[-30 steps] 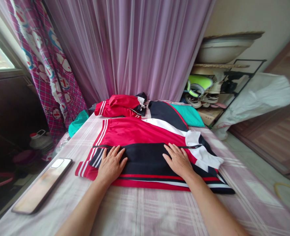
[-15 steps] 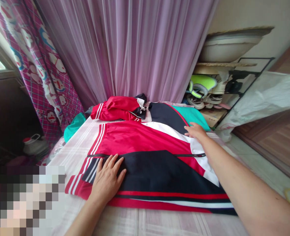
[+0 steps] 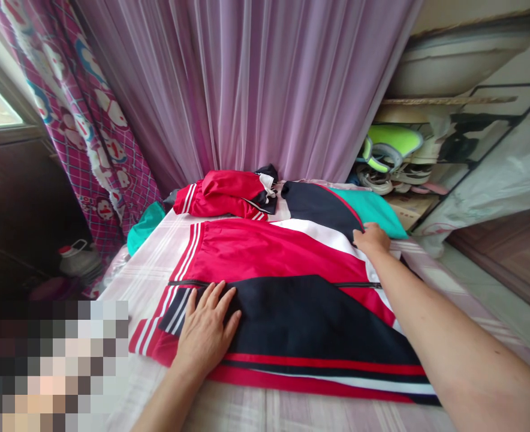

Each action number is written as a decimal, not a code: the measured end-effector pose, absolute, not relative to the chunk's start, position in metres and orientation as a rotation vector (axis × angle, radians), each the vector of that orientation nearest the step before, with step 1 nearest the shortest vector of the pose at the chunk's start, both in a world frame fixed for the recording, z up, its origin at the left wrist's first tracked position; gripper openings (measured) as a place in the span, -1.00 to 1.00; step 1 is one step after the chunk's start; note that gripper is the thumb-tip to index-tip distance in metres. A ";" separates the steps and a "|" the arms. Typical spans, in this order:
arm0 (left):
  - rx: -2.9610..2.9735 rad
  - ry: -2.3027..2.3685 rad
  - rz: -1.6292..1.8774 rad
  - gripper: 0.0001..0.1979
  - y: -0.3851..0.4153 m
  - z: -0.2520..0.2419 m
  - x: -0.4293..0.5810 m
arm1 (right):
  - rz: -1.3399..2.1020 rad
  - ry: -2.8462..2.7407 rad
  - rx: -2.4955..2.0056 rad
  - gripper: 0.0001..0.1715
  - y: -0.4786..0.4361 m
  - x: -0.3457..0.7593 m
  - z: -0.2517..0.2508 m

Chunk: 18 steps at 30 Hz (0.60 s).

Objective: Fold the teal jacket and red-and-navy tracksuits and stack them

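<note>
A red, navy and white zip jacket (image 3: 265,258) lies spread flat on a bed with a pale checked sheet (image 3: 152,270). My left hand (image 3: 206,333) rests flat on its navy front panel near the striped hem, fingers spread. My right hand (image 3: 373,238) reaches across to the jacket's far right edge, by the collar, with fingers curled onto the fabric; whether it grips the cloth is hard to make out. A second red garment (image 3: 222,193) lies bunched behind the jacket, next to a teal cloth (image 3: 375,210).
Purple sheer curtains (image 3: 256,90) hang behind the bed and a patterned pink curtain (image 3: 94,132) hangs at the left. A rack with shoes (image 3: 391,162) stands at the right. A plastic jug (image 3: 78,258) sits on the floor at the left. The lower left is blurred out.
My right hand left the jacket's front, moved up and right to its far edge and closed onto the fabric. My left hand stayed put. The camera moved closer.
</note>
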<state>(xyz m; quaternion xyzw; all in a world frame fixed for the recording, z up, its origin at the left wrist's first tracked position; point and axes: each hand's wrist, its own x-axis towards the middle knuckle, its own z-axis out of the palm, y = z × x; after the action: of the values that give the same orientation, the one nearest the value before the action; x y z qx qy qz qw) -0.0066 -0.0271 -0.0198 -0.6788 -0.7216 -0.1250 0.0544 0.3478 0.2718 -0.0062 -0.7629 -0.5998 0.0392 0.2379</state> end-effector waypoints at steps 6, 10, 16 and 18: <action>-2.068 -2.189 -0.387 -0.54 -0.027 -0.019 -0.006 | -0.051 -2.010 -1.732 -0.44 0.215 0.303 0.007; -2.073 -2.197 -0.378 -0.54 -0.027 -0.016 -0.005 | -0.030 -2.475 -1.570 -0.42 0.198 0.290 -0.008; -2.060 -2.187 -0.394 -0.56 -0.027 -0.014 -0.003 | 0.075 -2.444 -1.997 -0.35 0.203 0.287 -0.015; -2.053 -2.182 -0.409 -0.56 -0.027 -0.015 -0.004 | 0.020 -2.450 -1.952 -0.37 0.203 0.282 -0.007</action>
<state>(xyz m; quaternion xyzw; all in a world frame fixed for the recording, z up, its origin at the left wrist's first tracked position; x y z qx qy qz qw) -0.0039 -0.0272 -0.0152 -0.6779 -0.7203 -0.1350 0.0590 0.2817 0.2034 -0.0073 -0.6232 -0.7820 0.0065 0.0045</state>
